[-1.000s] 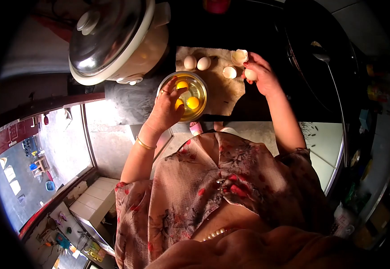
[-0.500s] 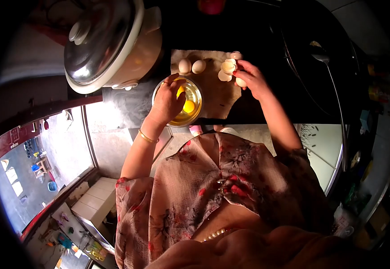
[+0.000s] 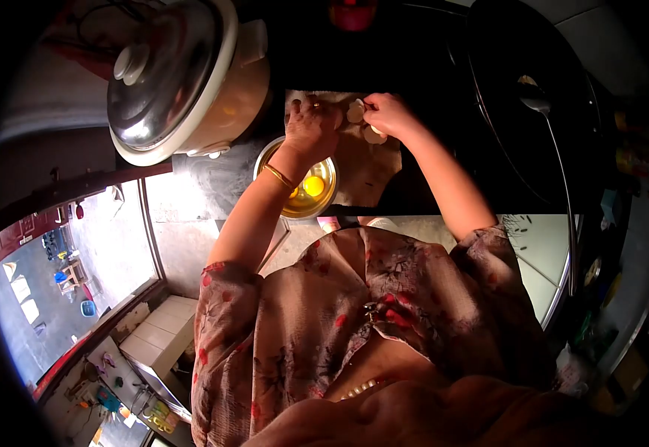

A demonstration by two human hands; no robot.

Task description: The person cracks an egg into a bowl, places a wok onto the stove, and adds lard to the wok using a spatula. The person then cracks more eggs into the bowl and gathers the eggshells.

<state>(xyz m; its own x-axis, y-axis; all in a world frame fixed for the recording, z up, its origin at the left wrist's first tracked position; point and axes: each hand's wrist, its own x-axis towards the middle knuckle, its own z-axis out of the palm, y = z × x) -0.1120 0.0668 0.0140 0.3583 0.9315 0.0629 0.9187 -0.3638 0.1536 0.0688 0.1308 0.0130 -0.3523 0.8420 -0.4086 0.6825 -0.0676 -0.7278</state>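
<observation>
My left hand (image 3: 313,128) is over the left part of a brown sheet (image 3: 377,167), its shaded fingers apart and bent down. It covers the spot where two whole eggs lay. My wrist crosses the upper rim of a clear bowl (image 3: 331,195) with raw eggs in it; one yolk (image 3: 314,185) shows plainly. My right hand (image 3: 385,115) is closed, its fingertips on an eggshell (image 3: 355,111). Another shell piece (image 3: 374,135) lies just below these fingers. Whether a whole egg is tucked inside the right hand is hidden.
A large lidded cooker (image 3: 239,97) stands left of the sheet. To the right is a dark wok (image 3: 518,141) with a long-handled ladle (image 3: 559,160) across it. A red object (image 3: 353,13) sits at the far edge. The dark counter's front edge runs before my body.
My left hand has moved from the bowl up and right over the sheet, covering the two eggs. My right hand has moved left with the eggshell at its fingertips. More of the bowl's lower part shows.
</observation>
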